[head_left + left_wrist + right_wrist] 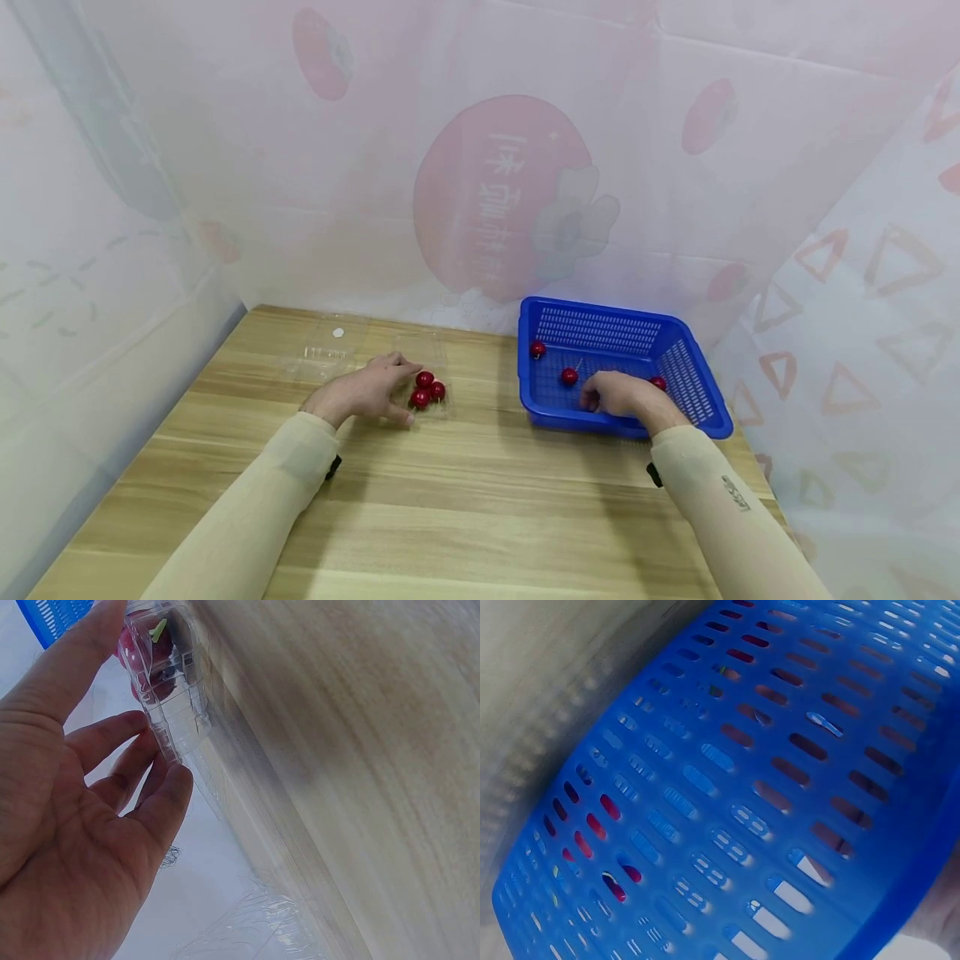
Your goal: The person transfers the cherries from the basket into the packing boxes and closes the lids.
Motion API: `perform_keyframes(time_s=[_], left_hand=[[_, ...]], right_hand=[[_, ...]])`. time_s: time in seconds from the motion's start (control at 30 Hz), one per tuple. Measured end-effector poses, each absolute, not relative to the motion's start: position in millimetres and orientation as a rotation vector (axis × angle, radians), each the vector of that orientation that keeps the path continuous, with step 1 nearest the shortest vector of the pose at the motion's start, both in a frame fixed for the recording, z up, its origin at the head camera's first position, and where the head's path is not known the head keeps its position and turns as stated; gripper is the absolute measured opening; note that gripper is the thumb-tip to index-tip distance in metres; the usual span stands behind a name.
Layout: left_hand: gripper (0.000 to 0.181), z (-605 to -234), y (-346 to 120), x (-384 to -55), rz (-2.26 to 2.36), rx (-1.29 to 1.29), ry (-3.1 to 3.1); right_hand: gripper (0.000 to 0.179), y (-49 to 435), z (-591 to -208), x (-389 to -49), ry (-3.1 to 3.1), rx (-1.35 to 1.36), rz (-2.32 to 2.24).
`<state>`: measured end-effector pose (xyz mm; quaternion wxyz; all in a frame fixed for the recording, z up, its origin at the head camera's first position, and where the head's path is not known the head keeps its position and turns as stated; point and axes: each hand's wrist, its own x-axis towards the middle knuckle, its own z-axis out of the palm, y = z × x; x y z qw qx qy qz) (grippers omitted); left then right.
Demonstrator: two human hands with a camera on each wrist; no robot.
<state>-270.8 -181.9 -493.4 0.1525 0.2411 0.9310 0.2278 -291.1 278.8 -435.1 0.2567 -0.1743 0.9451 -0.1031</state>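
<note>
Three red cherries (422, 399) sit in a small clear plastic box (184, 724) on the table. My left hand (369, 390) holds the box at its left side, with curved fingertips against the plastic wall and the thumb near its front. My right hand (618, 394) reaches down into the blue basket (624, 308) near its front side, fingers bent. Loose cherries lie in the basket, one (569, 377) left of the right hand and another (657, 383) just behind it. The basket's slotted wall hides the right fingertips, so I cannot tell whether they hold a cherry.
Another clear plastic package (326, 350) lies at the back left of the wooden table (465, 500). One more cherry (537, 349) rests at the basket's left end. A printed cloth (360, 167) hangs right behind the table and along both sides.
</note>
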Motion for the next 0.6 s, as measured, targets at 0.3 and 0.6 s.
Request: perform_keyframes(time_s=[0.3,0.6], left_hand=[[0.101,-494.3,-182.3,-270.1,0.654,0.696,2.673],[0.102,-494.0,-182.2,-270.0,0.667,0.699,2.674]], right_hand=[[0.027,280.7,-438.1,-294.6,2.533,-0.489,-0.288],[0.016,282.2,-443.5,-300.7,2.532,-0.578,-0.366]])
